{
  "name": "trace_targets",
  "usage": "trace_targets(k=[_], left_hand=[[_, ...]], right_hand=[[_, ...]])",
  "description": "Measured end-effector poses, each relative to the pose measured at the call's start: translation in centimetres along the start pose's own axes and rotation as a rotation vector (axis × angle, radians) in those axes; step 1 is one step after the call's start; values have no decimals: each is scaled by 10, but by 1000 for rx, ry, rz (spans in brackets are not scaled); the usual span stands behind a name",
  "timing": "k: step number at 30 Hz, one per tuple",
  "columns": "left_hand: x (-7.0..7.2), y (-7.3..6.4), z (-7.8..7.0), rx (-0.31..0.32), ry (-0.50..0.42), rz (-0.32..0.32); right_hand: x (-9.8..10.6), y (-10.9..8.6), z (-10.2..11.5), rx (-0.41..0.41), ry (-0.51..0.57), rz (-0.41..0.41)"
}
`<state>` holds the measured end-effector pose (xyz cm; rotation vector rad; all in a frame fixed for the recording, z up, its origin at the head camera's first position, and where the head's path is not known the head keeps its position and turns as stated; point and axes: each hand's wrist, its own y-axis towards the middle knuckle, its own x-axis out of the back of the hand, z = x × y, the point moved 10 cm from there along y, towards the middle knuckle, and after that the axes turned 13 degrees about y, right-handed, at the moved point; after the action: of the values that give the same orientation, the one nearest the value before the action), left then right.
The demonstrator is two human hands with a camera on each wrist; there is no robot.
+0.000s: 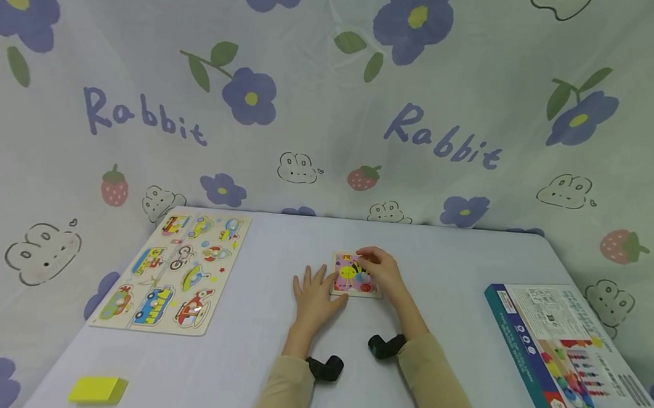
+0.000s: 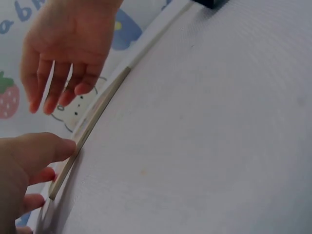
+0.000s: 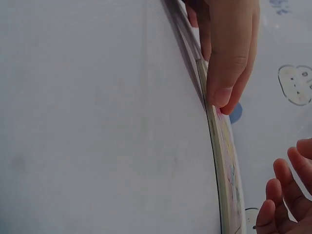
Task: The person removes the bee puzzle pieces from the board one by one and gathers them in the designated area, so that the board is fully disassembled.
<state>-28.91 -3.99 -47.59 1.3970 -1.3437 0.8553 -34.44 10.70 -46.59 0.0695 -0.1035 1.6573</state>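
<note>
Head view: the left hand (image 1: 314,299), fingers spread, is touching a small picture board (image 1: 350,286) lying on the white table (image 1: 440,265). The right hand (image 1: 384,272) is hovering above it, loosely curved, grasping nothing.

Your left hand (image 3: 231,48) is at the left end of a thin board (image 3: 218,146), its thumbtip touching the near edge, while the pink and yellow print on the board's face is too foreshortened for you to make out. On the right you have your right hand (image 3: 287,200), partly cut off, its fingers loosely curved and a gap showing between them and the board. Near you stretches the white tabletop (image 3: 107,117); on the far side hangs a pale curtain (image 3: 278,44) with a line-drawn rabbit face (image 3: 295,85).
</note>
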Motion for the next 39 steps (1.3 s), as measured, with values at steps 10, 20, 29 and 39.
trace_targets(k=[10, 20, 29, 39], left_hand=[[-1, 0, 1, 18, 24, 4], [-1, 3, 1, 14, 18, 1], [-9, 1, 1, 14, 36, 5], [-7, 2, 3, 26, 11, 27]], right_hand=[[-32, 29, 6, 102, -372, 121], [-36, 36, -4, 76, -468, 188], [-38, 32, -7, 43, -538, 234], [-45, 31, -1, 35, -600, 277]])
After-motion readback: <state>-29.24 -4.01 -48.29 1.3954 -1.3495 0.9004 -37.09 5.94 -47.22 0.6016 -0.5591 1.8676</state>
